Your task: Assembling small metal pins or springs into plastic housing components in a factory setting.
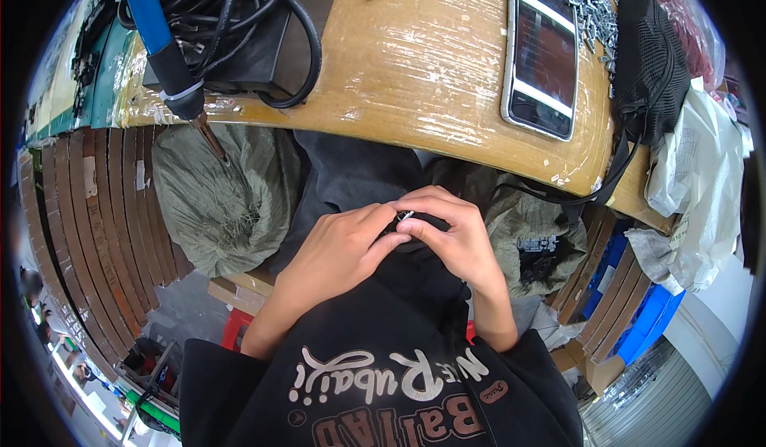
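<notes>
Head view: left hand (345, 238) and right hand (455, 235) meet at the fingertips, both pinching a small black part (405, 216) with a shiny bit. Part sits in front of the torso, short of the table (415, 72) edge. Grey-green sack (227, 215) below edge, left of hands; blue-handled tool (148, 12) points down past edge. Widest tabletop gap: between black box (299, 16) and phone (545, 56). Metal bits (589, 8) heaped right of phone.

Glossy tan worktable (415, 64), partly hidden red stool (234, 329), grey floor (185, 313), pale wall (714, 307) at the right
</notes>
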The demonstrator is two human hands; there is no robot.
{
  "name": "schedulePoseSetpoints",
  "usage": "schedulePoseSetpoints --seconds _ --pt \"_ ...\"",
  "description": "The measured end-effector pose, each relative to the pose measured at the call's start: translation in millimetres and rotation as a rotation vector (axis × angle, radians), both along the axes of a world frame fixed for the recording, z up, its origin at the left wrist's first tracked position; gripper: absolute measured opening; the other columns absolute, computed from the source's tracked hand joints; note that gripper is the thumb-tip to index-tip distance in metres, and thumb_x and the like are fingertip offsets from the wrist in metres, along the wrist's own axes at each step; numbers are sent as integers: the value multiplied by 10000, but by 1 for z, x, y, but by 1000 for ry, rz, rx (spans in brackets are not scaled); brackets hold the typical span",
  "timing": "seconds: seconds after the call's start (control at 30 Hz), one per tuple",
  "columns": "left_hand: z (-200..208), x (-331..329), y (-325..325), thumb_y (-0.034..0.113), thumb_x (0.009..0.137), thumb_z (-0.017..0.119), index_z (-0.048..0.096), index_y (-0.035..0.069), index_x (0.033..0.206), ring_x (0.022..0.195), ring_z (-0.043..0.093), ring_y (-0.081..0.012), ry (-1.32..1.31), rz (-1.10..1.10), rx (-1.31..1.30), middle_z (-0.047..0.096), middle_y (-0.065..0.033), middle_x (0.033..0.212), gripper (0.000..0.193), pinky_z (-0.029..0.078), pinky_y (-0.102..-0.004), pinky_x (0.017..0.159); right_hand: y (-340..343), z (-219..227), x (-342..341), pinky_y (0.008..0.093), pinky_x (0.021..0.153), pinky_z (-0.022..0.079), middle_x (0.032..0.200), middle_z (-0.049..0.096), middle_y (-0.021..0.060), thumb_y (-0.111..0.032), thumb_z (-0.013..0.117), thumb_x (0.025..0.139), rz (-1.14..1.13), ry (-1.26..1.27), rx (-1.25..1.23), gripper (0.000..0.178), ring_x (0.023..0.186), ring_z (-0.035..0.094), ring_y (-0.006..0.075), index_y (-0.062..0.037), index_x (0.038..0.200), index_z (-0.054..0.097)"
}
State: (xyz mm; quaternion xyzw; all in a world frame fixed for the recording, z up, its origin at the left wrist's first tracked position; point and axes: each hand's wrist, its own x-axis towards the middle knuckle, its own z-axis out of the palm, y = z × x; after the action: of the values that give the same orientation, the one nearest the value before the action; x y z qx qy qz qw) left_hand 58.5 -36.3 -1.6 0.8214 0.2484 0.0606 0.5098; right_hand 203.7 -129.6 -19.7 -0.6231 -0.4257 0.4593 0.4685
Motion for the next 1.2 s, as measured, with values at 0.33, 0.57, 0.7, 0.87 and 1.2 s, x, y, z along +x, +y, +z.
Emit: schedulePoseSetpoints --seconds 0.33,0.57,0.7,0.87,1.2 --pt "-50 -8 -7 170 813 554 514 -9 850 669 518 -365 119 11 -20 539 -186 741 187 415 -370 582 -8 -55 -21 265 708 443 832 615 115 -15 624 718 -151 98 -140 140 783 567 175 43 845 630" --pt "-74 -28 19 244 887 471 501 8 884 756 546 -128 -139 -54 -567 503 -40 821 238 439 -272 573 1 -28 -12 275 694 433 801 612 98 -41 631 719 -74 117 -58 126 762 555 182 19 830 637" --pt "-67 -29 15 296 853 515 405 33 1057 697 578 -178 -77 -175 -1472 524 -91 863 351 509 -255 576 12 -15 0 302 734 418 812 619 78 -73 645 714 174 177 125 134 775 545 193 -17 835 652" --pt "-73 -35 -15 215 733 621 442 -30 860 392 496 -201 -325 -74 -1915 475 -119 582 328 396 -274 315 22 -17 2 317 786 402 913 608 86 -78 649 716 402 345 221 139 870 521 204 -15 840 662" --pt "-43 -34 4 89 750 529 475 49 883 683 511 -85 -336 787 -1185 536 -33 779 149 417 -200 605 26 -23 -28 249 660 465 858 563 95 -95 532 845 86 478 -208 268 749 573 138 -4 1090 474"
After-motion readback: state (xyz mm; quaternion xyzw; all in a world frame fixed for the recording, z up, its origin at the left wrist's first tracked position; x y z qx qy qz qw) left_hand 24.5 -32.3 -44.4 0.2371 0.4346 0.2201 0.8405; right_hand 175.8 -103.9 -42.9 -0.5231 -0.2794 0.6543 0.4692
